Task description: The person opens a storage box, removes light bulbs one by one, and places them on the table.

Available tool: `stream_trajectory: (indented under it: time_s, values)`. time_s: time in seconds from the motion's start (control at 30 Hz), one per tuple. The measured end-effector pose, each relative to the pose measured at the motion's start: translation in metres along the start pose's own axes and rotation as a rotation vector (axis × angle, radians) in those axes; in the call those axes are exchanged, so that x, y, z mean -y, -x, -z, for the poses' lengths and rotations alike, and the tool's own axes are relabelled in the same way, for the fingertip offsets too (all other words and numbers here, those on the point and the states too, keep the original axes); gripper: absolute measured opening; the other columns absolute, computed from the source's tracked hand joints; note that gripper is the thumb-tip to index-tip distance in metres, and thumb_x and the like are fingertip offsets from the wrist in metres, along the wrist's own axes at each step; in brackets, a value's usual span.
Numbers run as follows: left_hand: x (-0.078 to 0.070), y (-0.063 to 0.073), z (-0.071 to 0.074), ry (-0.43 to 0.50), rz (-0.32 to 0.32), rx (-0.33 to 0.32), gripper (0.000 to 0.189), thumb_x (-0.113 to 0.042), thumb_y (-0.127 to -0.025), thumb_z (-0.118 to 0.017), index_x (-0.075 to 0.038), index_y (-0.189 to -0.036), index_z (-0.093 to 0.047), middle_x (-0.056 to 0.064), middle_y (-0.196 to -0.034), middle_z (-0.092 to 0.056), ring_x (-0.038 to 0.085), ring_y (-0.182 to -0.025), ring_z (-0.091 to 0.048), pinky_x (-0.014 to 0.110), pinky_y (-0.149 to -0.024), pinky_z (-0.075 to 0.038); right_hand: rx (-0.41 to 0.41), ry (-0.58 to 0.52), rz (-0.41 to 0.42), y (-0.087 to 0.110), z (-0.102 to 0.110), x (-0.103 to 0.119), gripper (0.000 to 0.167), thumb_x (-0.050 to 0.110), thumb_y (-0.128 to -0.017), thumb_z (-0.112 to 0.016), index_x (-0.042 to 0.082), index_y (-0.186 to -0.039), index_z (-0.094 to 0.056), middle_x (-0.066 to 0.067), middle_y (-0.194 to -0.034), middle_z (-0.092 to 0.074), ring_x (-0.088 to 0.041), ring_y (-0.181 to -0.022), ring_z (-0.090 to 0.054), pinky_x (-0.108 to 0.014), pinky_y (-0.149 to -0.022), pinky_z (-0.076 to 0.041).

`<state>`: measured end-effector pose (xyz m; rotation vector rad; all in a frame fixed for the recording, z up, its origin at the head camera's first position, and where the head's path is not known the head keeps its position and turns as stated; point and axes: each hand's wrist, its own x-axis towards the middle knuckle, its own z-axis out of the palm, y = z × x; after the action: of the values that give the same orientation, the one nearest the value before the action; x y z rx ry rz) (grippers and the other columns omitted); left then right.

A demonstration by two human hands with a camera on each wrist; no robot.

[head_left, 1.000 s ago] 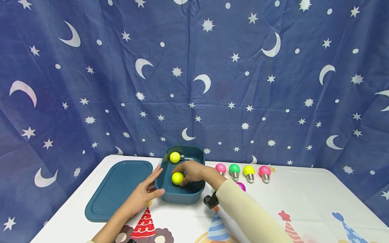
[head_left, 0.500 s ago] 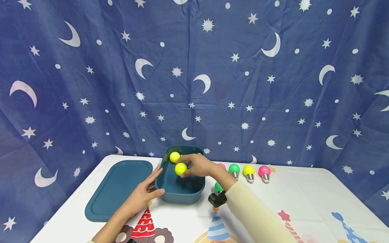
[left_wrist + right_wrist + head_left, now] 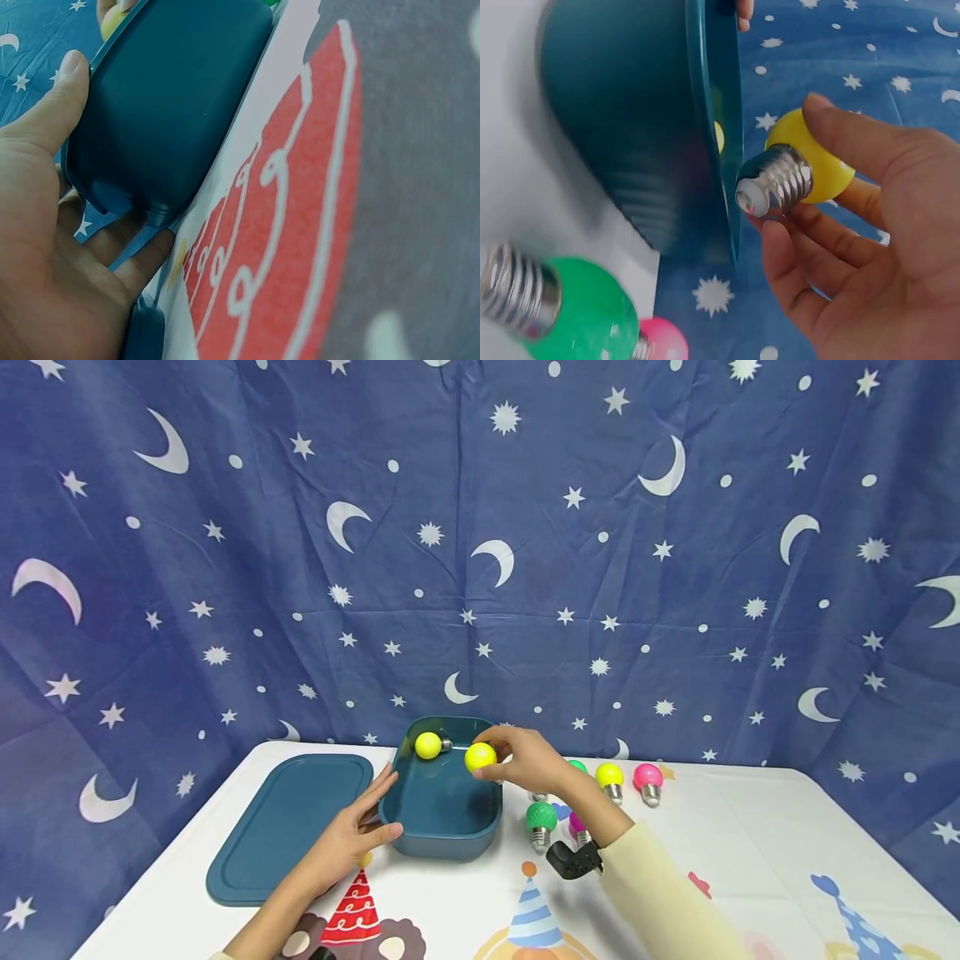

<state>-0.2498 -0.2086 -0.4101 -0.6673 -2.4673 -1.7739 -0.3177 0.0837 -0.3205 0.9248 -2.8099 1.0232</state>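
Note:
A dark teal plastic box [image 3: 438, 846] stands uncovered on the table. My left hand [image 3: 347, 835] rests against its left side, fingers fairly straight along the wall and thumb at the near corner. My right hand [image 3: 534, 766] pinches a yellow light bulb [image 3: 480, 757] between thumb and fingers, above the box's right rim. In the right wrist view the bulb's silver screw base [image 3: 780, 180] points toward the box, just outside its rim. Another yellow light bulb [image 3: 428, 745] lies inside the box at the back left.
The matching teal lid [image 3: 292, 827] lies left of the box. Right of the box are more bulbs: a textured green bulb [image 3: 541, 817], a purple bulb [image 3: 577, 825] partly behind my wrist, a yellow bulb [image 3: 609, 775] and a pink bulb [image 3: 648, 777]. A patterned curtain [image 3: 540, 568] hangs behind.
My right hand has lifted the yellow bulb from the box floor and moved it up and right to the right rim. The left hand stays in place at the box.

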Motion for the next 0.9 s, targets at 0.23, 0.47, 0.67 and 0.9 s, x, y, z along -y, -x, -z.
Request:
stream_trajectory:
  time_s: [0.23,0.47,0.67,0.9]
  values:
    - [0.001,0.001,0.0,0.008,-0.01,0.002,0.07,-0.012,-0.093,-0.063,-0.017,-0.152,-0.027,0.001,-0.16,-0.008,0.035,-0.14,-0.019,0.053,-0.106,-0.028,-0.089,-0.056,-0.109,0.018,0.011,-0.008,0.043,0.027,-0.08,-0.079,0.013,-0.118,-0.064,0.0,-0.103,-0.061,-0.018,-0.083,-0.06,-0.028,-0.065,-0.053]
    - [-0.001,0.001,0.001,-0.001,-0.023,-0.001,0.07,-0.012,-0.093,-0.063,-0.013,-0.152,-0.026,0.002,-0.16,-0.008,0.036,-0.14,-0.018,0.054,-0.107,-0.027,-0.159,-0.045,-0.187,0.039,0.023,-0.02,0.048,0.029,-0.082,-0.077,0.008,-0.123,-0.062,-0.003,-0.102,-0.063,-0.019,-0.084,-0.061,-0.027,-0.066,-0.054]
    - [-0.001,0.001,0.0,0.01,-0.02,0.004,0.07,-0.011,-0.093,-0.063,-0.012,-0.152,-0.026,0.003,-0.16,-0.008,0.036,-0.14,-0.018,0.051,-0.107,-0.026,-0.21,-0.05,-0.239,0.057,0.031,-0.036,0.048,0.027,-0.085,-0.075,0.009,-0.127,-0.058,-0.007,-0.11,-0.062,-0.021,-0.087,-0.061,-0.028,-0.066,-0.055]
    - [0.0,0.0,0.0,0.012,-0.015,0.002,0.07,-0.011,-0.093,-0.063,-0.009,-0.152,-0.025,0.003,-0.16,-0.008,0.037,-0.14,-0.019,0.052,-0.107,-0.026,-0.25,-0.061,-0.253,0.076,0.041,-0.05,0.046,0.022,-0.084,-0.075,0.011,-0.125,-0.056,-0.01,-0.114,-0.059,-0.019,-0.078,-0.061,-0.029,-0.063,-0.053]
